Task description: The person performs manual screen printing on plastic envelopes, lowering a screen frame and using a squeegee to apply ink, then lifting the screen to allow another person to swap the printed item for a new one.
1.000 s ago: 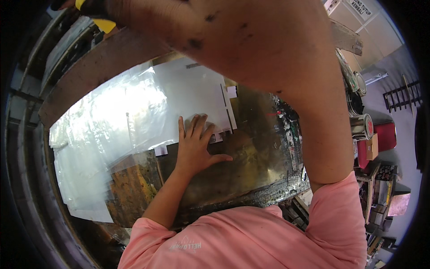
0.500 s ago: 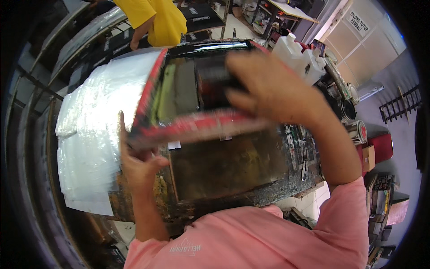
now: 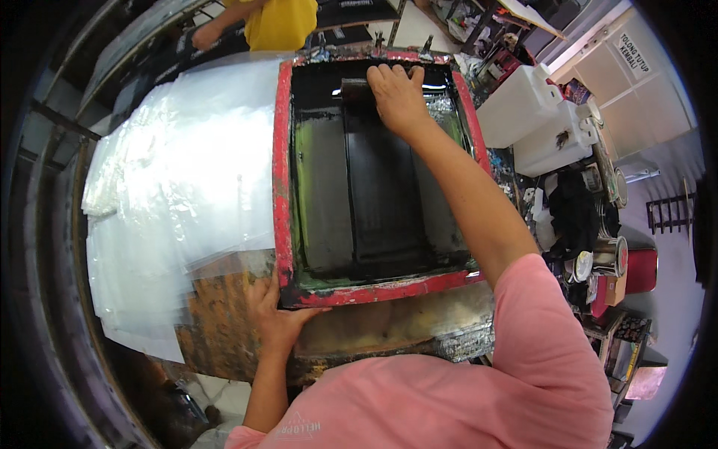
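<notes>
A screen printing frame (image 3: 281,187) with worn red edges lies flat on the stained table. Dark ink coats its mesh (image 3: 385,194), thickest along the far end and in a broad middle strip. My right hand (image 3: 399,97) is closed on a squeegee (image 3: 356,90) near the frame's far edge; most of the tool hides under my fingers. At the near left corner, my left hand (image 3: 275,314) grips the frame, thumb along the near edge and fingers against the left side. What lies under the mesh is hidden.
Clear plastic sheets (image 3: 179,172) overlap in a pile left of the frame. White jerrycans (image 3: 516,105) and paint tins (image 3: 609,256) stand on the right. Hinge clamps (image 3: 378,43) sit behind the frame. A person in a yellow shirt (image 3: 280,26) works beyond the table.
The frame has come down from a raised tilt to lying flat. My right hand has moved to its far end, and my left hand has come down with its near corner.
</notes>
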Available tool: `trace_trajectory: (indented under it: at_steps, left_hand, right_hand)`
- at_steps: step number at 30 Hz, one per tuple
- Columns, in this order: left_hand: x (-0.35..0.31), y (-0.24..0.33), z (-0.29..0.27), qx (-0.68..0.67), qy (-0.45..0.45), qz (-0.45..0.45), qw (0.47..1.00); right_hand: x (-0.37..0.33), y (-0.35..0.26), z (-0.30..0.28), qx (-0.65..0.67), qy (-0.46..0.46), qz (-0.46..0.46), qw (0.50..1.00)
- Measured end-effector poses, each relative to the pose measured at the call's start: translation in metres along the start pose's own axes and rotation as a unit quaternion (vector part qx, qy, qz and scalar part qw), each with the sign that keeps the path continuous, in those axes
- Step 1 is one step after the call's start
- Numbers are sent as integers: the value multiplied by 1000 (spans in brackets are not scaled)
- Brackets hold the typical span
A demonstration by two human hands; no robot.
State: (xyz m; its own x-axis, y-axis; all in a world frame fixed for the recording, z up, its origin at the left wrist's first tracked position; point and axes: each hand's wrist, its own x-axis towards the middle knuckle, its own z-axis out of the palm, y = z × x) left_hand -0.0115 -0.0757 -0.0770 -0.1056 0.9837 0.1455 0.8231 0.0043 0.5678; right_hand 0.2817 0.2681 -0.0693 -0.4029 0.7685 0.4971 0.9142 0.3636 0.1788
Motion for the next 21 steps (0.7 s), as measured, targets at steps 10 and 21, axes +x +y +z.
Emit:
trace_trajectory:
  at_steps: [10, 21]
  left_hand:
    - [-3, -6, 3, 7, 18, 30, 999]
    - [10, 47, -28, -423, 54, -44, 903]
  right_hand:
    - [-149, -82, -140, 68, -98, -11, 993]
    - [-166, -104, -273, 122, -72, 36, 989]
